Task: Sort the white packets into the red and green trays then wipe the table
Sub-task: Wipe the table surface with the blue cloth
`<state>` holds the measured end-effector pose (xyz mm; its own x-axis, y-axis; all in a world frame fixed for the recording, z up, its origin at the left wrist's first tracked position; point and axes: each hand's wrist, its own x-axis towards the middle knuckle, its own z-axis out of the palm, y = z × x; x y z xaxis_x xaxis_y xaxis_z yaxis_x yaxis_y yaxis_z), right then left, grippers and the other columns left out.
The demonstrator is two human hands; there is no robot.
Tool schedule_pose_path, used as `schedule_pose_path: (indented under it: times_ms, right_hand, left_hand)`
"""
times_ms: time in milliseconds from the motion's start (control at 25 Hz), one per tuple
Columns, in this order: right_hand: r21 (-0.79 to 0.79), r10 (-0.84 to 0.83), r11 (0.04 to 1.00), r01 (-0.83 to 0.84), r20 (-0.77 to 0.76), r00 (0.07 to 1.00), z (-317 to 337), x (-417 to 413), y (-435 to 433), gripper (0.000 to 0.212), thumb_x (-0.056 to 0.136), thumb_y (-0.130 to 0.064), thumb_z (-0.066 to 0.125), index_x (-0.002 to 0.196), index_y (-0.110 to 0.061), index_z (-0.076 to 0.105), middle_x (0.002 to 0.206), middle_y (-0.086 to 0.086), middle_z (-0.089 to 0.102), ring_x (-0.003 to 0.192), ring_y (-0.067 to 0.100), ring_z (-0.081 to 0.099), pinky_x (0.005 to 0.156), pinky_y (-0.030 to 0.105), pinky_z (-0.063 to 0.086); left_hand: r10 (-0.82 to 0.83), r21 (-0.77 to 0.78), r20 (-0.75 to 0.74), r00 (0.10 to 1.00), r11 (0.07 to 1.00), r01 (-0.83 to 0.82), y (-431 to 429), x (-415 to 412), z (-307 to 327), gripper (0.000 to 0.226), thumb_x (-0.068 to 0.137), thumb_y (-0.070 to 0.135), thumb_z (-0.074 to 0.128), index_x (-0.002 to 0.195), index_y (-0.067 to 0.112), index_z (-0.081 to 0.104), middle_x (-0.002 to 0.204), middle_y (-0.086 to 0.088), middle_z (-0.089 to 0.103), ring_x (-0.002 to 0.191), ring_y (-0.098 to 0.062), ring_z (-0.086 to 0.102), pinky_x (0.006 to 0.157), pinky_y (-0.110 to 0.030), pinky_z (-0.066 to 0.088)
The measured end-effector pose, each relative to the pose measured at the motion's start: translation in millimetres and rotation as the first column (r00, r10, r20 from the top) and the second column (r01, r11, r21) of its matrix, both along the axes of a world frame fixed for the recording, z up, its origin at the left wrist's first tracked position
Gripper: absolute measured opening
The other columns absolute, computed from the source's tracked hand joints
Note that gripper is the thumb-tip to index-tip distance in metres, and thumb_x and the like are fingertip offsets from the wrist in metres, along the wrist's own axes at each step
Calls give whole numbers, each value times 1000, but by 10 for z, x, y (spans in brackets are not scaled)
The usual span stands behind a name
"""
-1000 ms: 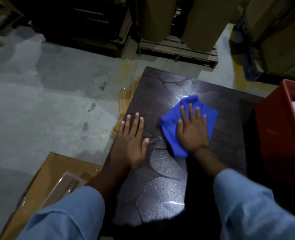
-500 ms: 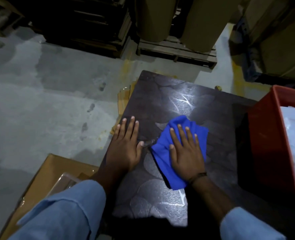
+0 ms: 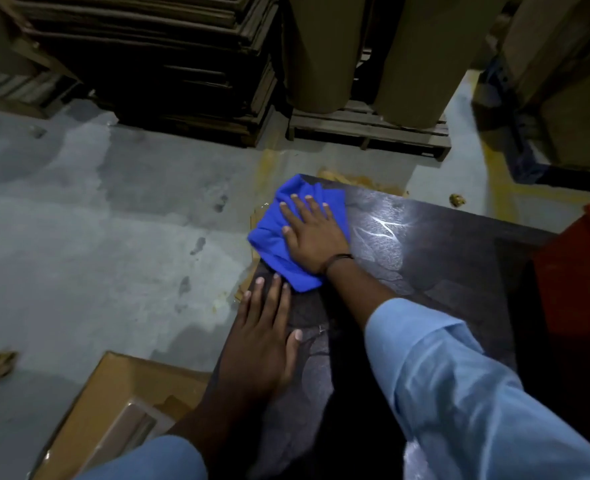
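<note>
A crumpled blue cloth lies on the dark table at its far left corner; the red tray sits at the right edge.

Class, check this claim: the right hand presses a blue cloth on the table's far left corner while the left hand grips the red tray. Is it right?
Not quite: in the head view the left hand rests flat on the table, away from the red tray. The right hand does press the blue cloth on the far left corner.
</note>
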<state>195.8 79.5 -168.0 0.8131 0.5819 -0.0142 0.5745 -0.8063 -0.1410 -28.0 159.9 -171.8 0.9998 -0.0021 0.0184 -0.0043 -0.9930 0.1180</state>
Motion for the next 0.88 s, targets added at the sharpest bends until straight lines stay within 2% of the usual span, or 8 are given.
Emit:
schedule_pose_path:
  times_ms: [160, 200, 360, 440, 560, 640, 800, 880]
  right_hand:
    - [33, -402, 915, 401, 13, 916, 15, 503, -449, 59, 99, -45, 28, 155, -26, 24, 164, 4, 19, 150, 31, 14, 121, 54, 8]
    - [27, -413, 910, 413, 4, 911, 16, 427, -344, 60, 99, -46, 28, 155, -25, 24, 164, 5, 19, 150, 33, 14, 121, 55, 8]
    - [-40, 76, 996, -75, 45, 996, -24, -435, -229, 61, 98, -49, 24, 154, -26, 27, 163, 5, 23, 149, 32, 20, 119, 55, 15]
    - [-31, 125, 992, -124, 49, 991, 14, -335, -631, 62, 97, -50, 23, 154, -26, 29, 162, 4, 24, 148, 32, 22, 118, 55, 20]
    - [-8, -337, 941, 338, 51, 940, 73, 126, -1114, 69, 92, -52, 15, 155, -25, 26, 163, 6, 21, 149, 34, 18, 119, 57, 15]
    - [2, -464, 886, 464, 36, 885, 70, 33, -1076, 69, 92, -52, 16, 155, -24, 26, 163, 8, 21, 149, 35, 17, 119, 57, 13]
    - [-1, 29, 1000, -29, 64, 997, 49, -1119, -941, 61, 100, -49, 26, 156, -26, 23, 164, 3, 18, 151, 29, 12, 120, 54, 14]
    - [-19, 63, 998, -62, 69, 996, 71, -1435, -1243, 60, 101, -50, 27, 156, -30, 19, 165, -2, 14, 152, 25, 8, 121, 51, 11]
  left_hand:
    - [21, -9, 6, 1000, 1000, -21, -2, 2, 38, 73, 101, 45, 35, 161, 9, 14, 170, -9, 2, 157, -32, -3, 125, -50, 15]
    - [28, -8, -3, 1000, 1000, -28, 9, 0, 41, 73, 101, 45, 34, 161, 9, 14, 170, -9, 2, 157, -32, -3, 125, -50, 14]
    - [26, -19, -33, 999, 999, -26, 6, -7, 55, 70, 100, 45, 35, 158, 5, 28, 167, -14, 18, 157, -33, 2, 123, -52, 18]
    - [19, -38, -25, 1000, 999, -20, -4, 1, 79, 70, 100, 45, 36, 158, 6, 26, 168, -13, 17, 157, -33, 2, 124, -51, 17]
    - [14, -61, 12, 1000, 998, -13, -8, -20, 85, 71, 101, 44, 35, 160, 8, 18, 170, -10, 7, 157, -32, 0, 125, -50, 15]
    - [16, -61, 10, 1000, 998, -15, 7, -26, 68, 71, 101, 44, 35, 160, 7, 19, 170, -10, 8, 157, -32, 1, 125, -51, 15]
    - [13, -74, -10, 1000, 997, -13, 1, -30, 58, 71, 96, 39, 38, 158, 5, 27, 168, -14, 15, 156, -36, 8, 122, -53, 21]
    - [12, -70, -37, 999, 997, -15, -13, -22, 67, 74, 94, 40, 37, 159, 6, 24, 168, -14, 13, 156, -35, 7, 122, -53, 20]
